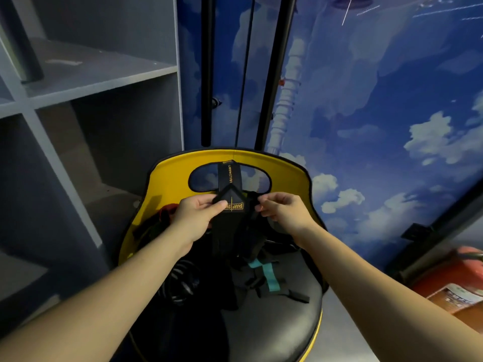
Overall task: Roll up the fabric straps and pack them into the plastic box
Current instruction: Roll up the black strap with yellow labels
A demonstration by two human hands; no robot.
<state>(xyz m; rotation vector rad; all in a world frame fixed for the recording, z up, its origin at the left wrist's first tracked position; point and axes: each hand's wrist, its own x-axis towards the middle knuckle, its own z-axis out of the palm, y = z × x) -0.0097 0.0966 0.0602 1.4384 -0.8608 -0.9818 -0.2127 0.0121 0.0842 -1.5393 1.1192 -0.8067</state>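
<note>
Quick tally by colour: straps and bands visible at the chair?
Black strap with yellow lettering, held in both hands: 1
Teal band on the seat: 1
Red band by the backrest: 1
Total: 3. The dark pile on the seat can't be separated.

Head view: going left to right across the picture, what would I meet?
Grey shelves → left hand → black strap → right hand → cloud wall → red extinguisher.

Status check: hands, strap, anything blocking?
Left hand and right hand both pinching black strap, held up over chair. Fold started, not rolled. More straps piled on seat. No box in view.
</note>
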